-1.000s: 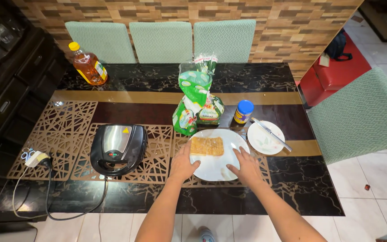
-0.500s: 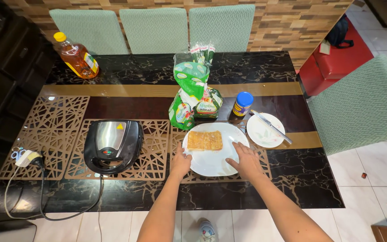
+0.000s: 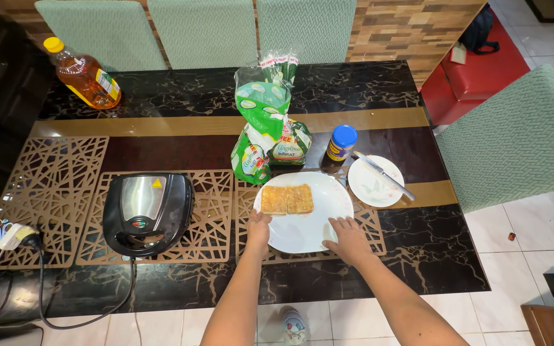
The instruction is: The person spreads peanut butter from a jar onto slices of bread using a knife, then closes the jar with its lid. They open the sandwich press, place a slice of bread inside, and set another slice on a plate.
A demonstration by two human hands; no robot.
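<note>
both hands sit at the near rim of the white plate (image 3: 315, 224), which lies on a cut-out placemat (image 3: 251, 247) right in front of the person. the left hand (image 3: 258, 229) grips the plate's left edge with fingers curled onto it; the right hand (image 3: 347, 238) rests flatter, fingers spread on the right part of the rim, pressing more than clasping. the toasted sandwich (image 3: 287, 199) lies on the far half of the plate, beyond the left hand's fingertips and well off centre.

that off-centre load is the main risk: if the plate is lifted or tipped away, the sandwich could slide toward the bread bag (image 3: 265, 131) just beyond it. the right hand's loose hold could let the glossy rim slip. the placemat's open lattice might catch the plate's foot if it is dragged. to the right of the right hand, the small plate (image 3: 376, 182) carries a knife (image 3: 385, 175) overhanging its edge, and a nudge could knock it off. the blue-lidded jar (image 3: 341, 143) stands close beyond. the sandwich press (image 3: 147, 211) sits left of the left hand, well apart.
</note>
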